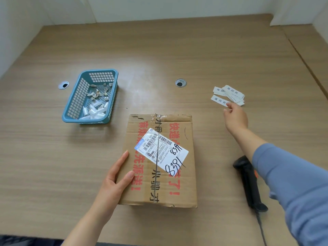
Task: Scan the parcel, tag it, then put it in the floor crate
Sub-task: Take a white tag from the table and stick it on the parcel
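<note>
1. Table (177, 50) first, since it's the biggest thing: wood-look top, with everything laid out around the parcel.
2. Parcel (159, 183): a cardboard box lying flat at the near side, shipping label (165, 151) face up. My guess is that keeps the barcode easy to hit and leaves a flat face for a tag. It's not in the floor crate yet, and no crate shows from here.
3. Blue basket (78, 96): off to the parcel's far left, holding white paper scraps. Looks like the bin for peeled bits, imo.
4. Scanner (248, 180): black, lying just right of the parcel, partly under the right sleeve, nobody holding it. Parked within reach, I reckon.
5. Left hand (115, 180): on the parcel's left edge, fingers straight along the side, thumb laid on top. It grips nothing and is probably just stopping the box from sliding.
6. Right hand (237, 118): arm stretched out to the parcel's far right, fingers loosely bent, tips at the nearest slip. Can't tell if the pinch has closed.
7. Tags (230, 94): a small loose pile of white printed slips, well apart from the parcel.
</note>
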`<act>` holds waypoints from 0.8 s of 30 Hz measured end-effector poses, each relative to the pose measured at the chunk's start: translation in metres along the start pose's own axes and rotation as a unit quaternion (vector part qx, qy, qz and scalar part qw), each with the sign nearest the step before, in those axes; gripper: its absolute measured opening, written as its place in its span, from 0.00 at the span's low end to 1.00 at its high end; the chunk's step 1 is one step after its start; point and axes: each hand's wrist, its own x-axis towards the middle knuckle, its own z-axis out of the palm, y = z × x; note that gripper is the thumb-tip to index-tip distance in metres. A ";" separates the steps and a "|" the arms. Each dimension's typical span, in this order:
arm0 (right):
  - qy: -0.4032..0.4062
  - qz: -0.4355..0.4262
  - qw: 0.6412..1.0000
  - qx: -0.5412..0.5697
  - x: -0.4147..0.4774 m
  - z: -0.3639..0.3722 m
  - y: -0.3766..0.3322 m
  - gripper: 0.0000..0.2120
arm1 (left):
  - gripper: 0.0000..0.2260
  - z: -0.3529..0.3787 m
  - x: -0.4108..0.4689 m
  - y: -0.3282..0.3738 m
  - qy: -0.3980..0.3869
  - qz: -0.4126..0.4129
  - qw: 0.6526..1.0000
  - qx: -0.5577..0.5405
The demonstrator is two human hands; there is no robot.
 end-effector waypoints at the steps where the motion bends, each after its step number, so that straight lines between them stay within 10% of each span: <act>1: 0.000 0.000 1.000 -0.015 0.008 0.002 0.002 0.19 | 0.24 0.000 0.000 0.000 0.003 -0.001 1.000 0.003; 24: 0.001 0.057 0.990 -0.131 0.096 0.039 0.004 0.23 | 0.35 -0.001 0.006 -0.001 0.023 -0.018 0.999 0.016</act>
